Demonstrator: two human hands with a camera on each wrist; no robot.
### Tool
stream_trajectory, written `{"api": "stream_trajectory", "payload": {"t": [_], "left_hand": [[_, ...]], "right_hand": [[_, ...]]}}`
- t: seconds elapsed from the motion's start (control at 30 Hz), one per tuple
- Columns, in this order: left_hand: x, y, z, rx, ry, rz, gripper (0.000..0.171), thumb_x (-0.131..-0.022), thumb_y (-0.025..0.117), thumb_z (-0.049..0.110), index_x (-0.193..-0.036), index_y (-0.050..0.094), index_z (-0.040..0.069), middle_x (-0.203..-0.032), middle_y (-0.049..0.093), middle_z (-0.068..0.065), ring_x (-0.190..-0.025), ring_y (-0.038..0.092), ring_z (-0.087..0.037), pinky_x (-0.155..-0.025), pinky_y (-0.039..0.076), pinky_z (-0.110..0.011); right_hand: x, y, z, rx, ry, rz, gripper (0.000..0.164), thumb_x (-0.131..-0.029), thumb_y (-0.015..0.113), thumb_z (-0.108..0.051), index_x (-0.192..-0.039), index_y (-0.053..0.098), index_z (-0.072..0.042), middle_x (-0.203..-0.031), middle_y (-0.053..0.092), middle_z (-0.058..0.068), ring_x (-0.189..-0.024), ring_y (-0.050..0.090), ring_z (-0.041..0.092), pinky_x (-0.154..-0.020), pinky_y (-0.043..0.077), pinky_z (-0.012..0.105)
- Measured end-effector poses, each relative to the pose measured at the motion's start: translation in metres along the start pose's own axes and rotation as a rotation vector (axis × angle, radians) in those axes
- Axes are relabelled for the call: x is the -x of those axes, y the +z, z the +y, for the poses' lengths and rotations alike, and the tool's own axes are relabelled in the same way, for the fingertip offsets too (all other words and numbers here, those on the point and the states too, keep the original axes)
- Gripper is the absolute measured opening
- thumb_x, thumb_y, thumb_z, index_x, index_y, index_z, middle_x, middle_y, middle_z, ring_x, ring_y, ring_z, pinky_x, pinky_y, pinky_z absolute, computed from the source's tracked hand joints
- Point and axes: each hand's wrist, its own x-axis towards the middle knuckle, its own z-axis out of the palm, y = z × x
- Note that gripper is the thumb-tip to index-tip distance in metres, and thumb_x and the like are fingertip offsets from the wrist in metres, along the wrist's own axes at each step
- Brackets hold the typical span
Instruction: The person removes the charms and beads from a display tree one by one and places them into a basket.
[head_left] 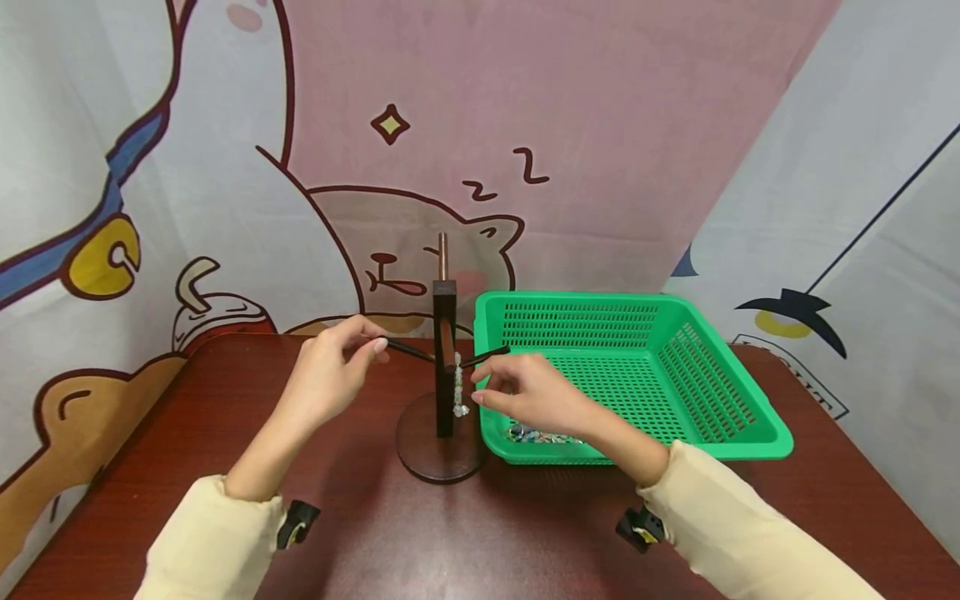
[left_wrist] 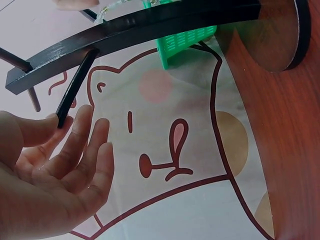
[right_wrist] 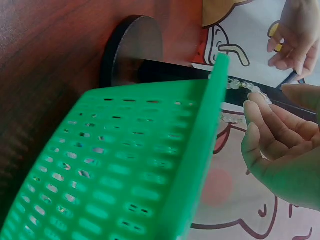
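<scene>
A dark wooden jewelry stand [head_left: 445,408] with a round base [head_left: 431,458] stands upright on the table, with pegs sticking out both sides. My left hand [head_left: 326,371] pinches the end of its left peg [left_wrist: 77,87] between thumb and index finger, the other fingers loosely spread. On the right peg [head_left: 487,357] hangs a clear bead bracelet [head_left: 459,392]. My right hand [head_left: 536,387] is just right of it, fingers loosely bent and thumb apart. In the right wrist view the fingertips [right_wrist: 254,97] overlap the beads [right_wrist: 240,85], with nothing gripped.
A green perforated basket [head_left: 712,446] sits right of the stand, under my right forearm. Several small beaded pieces [head_left: 536,435] lie along its near left side. Behind the reddish-brown table [head_left: 360,517] hangs a cartoon-printed cloth [head_left: 600,150].
</scene>
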Motion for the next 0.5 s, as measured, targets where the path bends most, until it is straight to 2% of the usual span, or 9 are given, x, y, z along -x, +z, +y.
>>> {"api": "stream_trajectory", "payload": {"t": [0.17, 0.5], "left_hand": [[0.001, 0.000, -0.001, 0.004, -0.009, -0.017, 0.008, -0.090, 0.056, 0.007, -0.094, 0.063, 0.005, -0.075, 0.067, -0.005, -0.075, 0.062, -0.022, -0.062, 0.041, -0.034], [0.000, -0.001, -0.001, 0.006, -0.011, -0.026, 0.009, -0.090, 0.055, 0.006, -0.094, 0.063, 0.005, -0.076, 0.067, -0.005, -0.077, 0.063, -0.022, -0.063, 0.042, -0.035]], "right_hand": [[-0.003, 0.007, 0.004, -0.022, 0.026, 0.000, 0.021, -0.087, 0.061, -0.012, -0.104, 0.062, 0.000, -0.073, 0.062, 0.002, -0.055, 0.050, 0.006, -0.052, 0.042, 0.024], [-0.008, 0.015, 0.007, -0.051, 0.050, 0.014, 0.016, -0.087, 0.061, -0.013, -0.098, 0.063, -0.002, -0.067, 0.060, -0.001, -0.053, 0.050, 0.008, -0.048, 0.041, 0.024]]}}
